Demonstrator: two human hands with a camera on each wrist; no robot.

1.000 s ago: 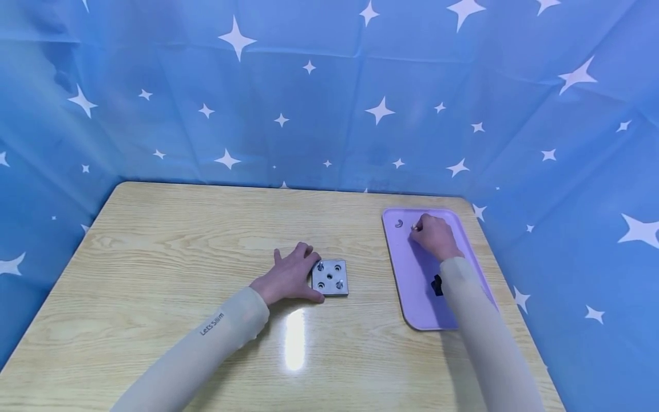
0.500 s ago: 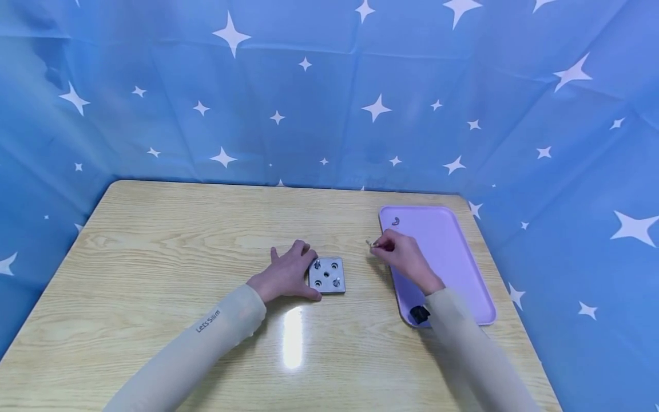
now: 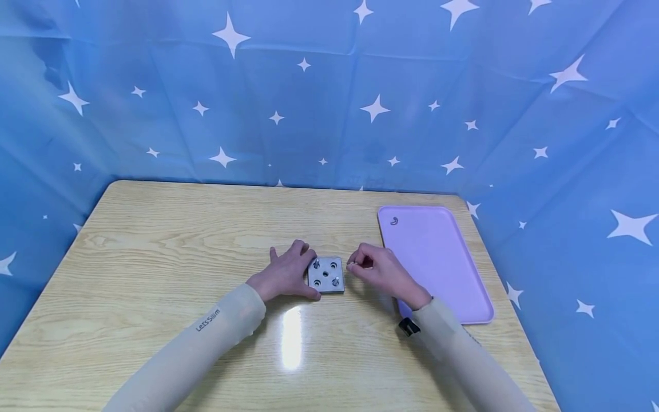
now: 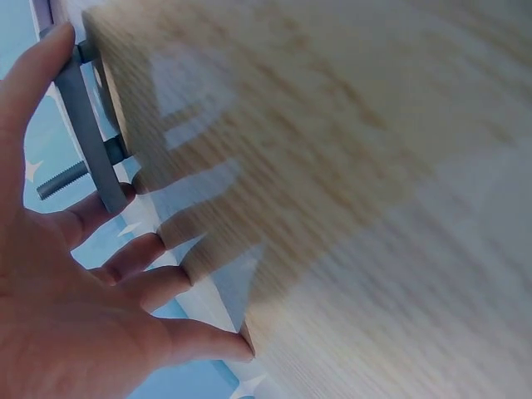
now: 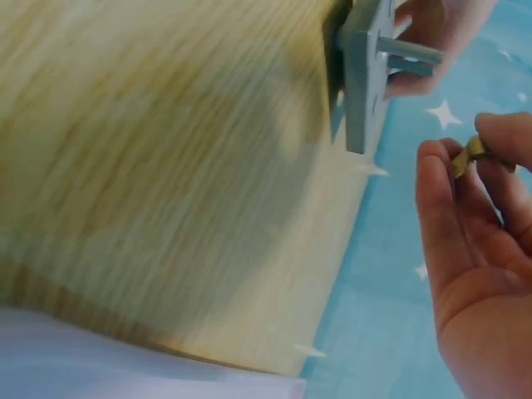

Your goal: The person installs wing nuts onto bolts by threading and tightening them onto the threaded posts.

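Note:
My left hand [image 3: 285, 274] grips a square metal plate [image 3: 327, 282] by its left side, thumb at the near corner and index finger at the far one. Two threaded studs stick up from the plate at opposite corners, one stud [image 4: 63, 179] showing in the left wrist view. Holes show at its centre and other corners. Short legs hold the plate above the table. Just right of the plate, my right hand [image 3: 386, 273] pinches a small brass-coloured bent piece [image 5: 467, 156] between thumb and fingers. Its exact kind is partly hidden by the fingers.
A purple tray [image 3: 437, 246] stands on the wooden table [image 3: 206, 229] at the right. One small dark curved piece [image 3: 393, 221] lies in its far left corner. A blue star-patterned cloth [image 3: 309, 91] hangs behind the table and along the sides.
My right hand has lifted the brass-coloured piece out of the tray and carried it left to beside the plate. My left hand keeps its grip on the plate.

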